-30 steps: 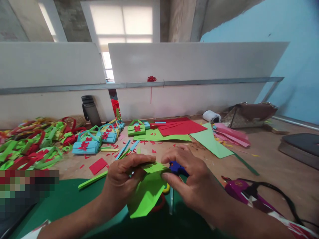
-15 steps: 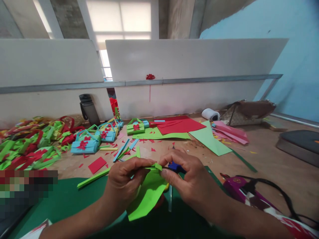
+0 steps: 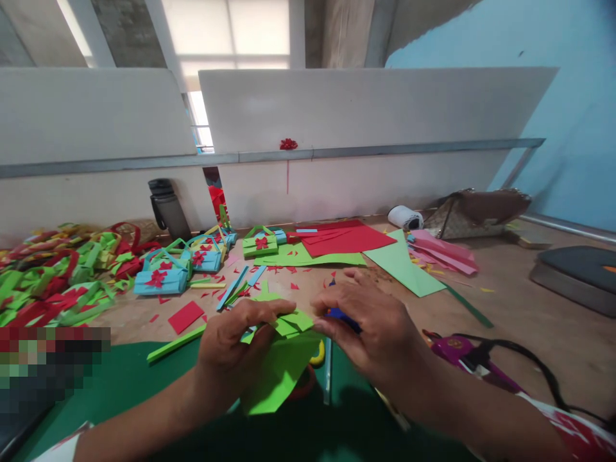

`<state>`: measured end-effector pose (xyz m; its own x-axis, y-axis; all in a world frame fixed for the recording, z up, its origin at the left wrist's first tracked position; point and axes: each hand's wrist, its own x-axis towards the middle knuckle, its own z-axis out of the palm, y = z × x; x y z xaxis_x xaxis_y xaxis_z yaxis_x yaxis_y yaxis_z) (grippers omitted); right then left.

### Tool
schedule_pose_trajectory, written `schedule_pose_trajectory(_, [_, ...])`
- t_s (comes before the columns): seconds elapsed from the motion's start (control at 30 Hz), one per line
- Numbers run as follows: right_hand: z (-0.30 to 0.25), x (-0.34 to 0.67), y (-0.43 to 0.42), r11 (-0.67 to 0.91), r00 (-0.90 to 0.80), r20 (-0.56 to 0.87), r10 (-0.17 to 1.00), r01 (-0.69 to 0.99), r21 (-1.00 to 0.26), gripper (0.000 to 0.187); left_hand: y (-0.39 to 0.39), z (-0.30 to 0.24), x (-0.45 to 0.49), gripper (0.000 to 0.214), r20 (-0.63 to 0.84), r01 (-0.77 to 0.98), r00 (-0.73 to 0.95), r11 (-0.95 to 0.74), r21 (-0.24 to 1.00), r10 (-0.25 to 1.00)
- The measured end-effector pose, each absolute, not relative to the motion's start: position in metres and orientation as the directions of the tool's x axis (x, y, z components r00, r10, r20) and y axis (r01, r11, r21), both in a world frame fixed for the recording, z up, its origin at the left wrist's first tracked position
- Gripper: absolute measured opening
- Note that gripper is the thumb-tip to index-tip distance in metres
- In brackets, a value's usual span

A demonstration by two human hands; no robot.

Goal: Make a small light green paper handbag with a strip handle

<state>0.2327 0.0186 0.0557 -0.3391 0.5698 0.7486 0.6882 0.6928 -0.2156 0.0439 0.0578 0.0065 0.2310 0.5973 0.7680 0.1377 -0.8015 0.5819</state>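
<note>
My left hand (image 3: 231,350) pinches the folded top of a bright green paper piece (image 3: 276,378), thumb and fingers closed on it above the dark green mat (image 3: 120,391). My right hand (image 3: 370,327) is beside it, fingertips meeting the paper's folded edge, and a blue tool (image 3: 342,316) sits under its fingers. Whether the right hand grips the paper or only the blue tool is hard to tell. Beneath the paper lie a yellow piece (image 3: 318,354) and a red-handled thing (image 3: 302,385), partly hidden.
Finished blue and green paper baskets (image 3: 161,279) with red bows stand at the left, beside a heap of coloured strips (image 3: 52,276). Red and green sheets (image 3: 346,240) lie behind. A dark bottle (image 3: 166,208), tape roll (image 3: 404,218), brown bag (image 3: 476,212) and purple corded tool (image 3: 462,353) surround.
The green paper's top has been folded further into small flaps. Both hands stayed close together and shifted slightly up the picture as the view tilted.
</note>
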Motion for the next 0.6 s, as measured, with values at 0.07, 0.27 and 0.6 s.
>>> schedule_pose_trajectory(0.07, [0.055, 0.235, 0.02, 0.694, -0.41, 0.761, 0.502, 0.717, -0.072, 0.004, 0.059, 0.007, 0.043, 0.02, 0.765, 0.143, 0.235, -0.799, 0.584, 0.6])
schedule_pose_trajectory(0.27, [0.051, 0.24, 0.016, 0.677, -0.515, 0.722, 0.462, 0.731, 0.087, 0.016, 0.063, 0.008, 0.04, 0.016, 0.783, 0.219, 0.315, -0.844, 0.489, 0.535])
schedule_pose_trajectory(0.6, [0.051, 0.239, 0.011, 0.701, -0.584, 0.662, 0.47, 0.702, 0.122, 0.031, 0.06, 0.017, 0.039, 0.02, 0.757, 0.288, 0.369, -0.841, 0.458, 0.539])
